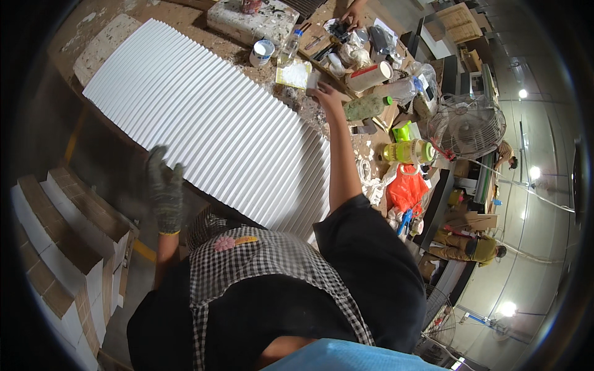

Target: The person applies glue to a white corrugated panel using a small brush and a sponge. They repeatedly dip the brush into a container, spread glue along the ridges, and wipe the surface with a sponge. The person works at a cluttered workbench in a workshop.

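I have one white ribbed panel [210, 117] on the table [185, 28]. It lies flat, long axis running from upper left down to lower right, ribs crossing that axis, near end close against the apron [266, 250].

Left hand [165, 201], gloved, is at the panel's near long edge, about midway along. Its fingers are spread, not closed on anything I can see; light contact with the edge, can't tell.

Right hand [329, 98], bare, is out beyond the far long edge, toward the lower-right end. Its fingers are closed on a small grey piece [313, 80], held at the right side of the yellow-edged tray [293, 74] with white paste in it. Whether piece and tray touch, I can't tell.

Key relation, my read: the panel lies down and left of the right fingers, the tray directly left of them. Left hand is nearer the panel, right hand nearer the tray. From the right hand, any stroke on the ribs has to come back over the far edge, with most of the panel's length stretching off to the upper left.

Around: white cup [262, 52] and clear bottle [289, 47] past the tray; green-capped bottle [366, 107] just right of the right hand; red bag [407, 187] farther down the right side.
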Demonstrator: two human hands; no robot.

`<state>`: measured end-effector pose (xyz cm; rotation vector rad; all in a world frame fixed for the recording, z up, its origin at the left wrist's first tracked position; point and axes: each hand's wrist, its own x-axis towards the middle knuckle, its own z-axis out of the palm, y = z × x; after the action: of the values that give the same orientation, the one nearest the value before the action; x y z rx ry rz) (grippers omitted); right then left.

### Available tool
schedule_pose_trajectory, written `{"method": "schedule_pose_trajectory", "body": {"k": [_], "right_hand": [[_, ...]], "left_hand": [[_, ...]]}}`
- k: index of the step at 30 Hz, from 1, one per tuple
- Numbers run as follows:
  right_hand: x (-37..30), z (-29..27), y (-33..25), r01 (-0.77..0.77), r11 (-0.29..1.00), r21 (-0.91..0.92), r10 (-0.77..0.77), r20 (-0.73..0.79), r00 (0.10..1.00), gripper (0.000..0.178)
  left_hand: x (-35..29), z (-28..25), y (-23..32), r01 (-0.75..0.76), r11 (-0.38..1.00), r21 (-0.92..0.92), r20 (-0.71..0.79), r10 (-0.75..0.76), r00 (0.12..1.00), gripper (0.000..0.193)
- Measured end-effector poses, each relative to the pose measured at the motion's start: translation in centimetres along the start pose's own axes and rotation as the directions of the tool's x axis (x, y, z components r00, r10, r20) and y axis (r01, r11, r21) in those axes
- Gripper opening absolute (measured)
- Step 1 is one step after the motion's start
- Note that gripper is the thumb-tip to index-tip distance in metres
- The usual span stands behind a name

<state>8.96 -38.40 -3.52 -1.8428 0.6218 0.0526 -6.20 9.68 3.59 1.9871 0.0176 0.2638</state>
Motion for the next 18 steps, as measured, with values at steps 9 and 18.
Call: {"method": "schedule_pose_trajectory", "body": {"k": [9, 18], "right_hand": [[6.3, 7.7, 1.9, 0.241, 0.319, -0.916, -0.438, 0.083, 0.895, 0.053], [12.5, 3.7, 2.9, 0.337, 0.68, -0.651, -0.4, 0.055, 0.915, 0.052]], "left_hand": [[-10.0, -2.7, -11.9, 0.013, 0.948, 0.317, 0.146, -0.063, 0.987, 0.033], [-14.2, -1.1, -15.4, 0.06, 0.902, 0.427, 0.312, -0.209, 0.927, 0.035]]}}
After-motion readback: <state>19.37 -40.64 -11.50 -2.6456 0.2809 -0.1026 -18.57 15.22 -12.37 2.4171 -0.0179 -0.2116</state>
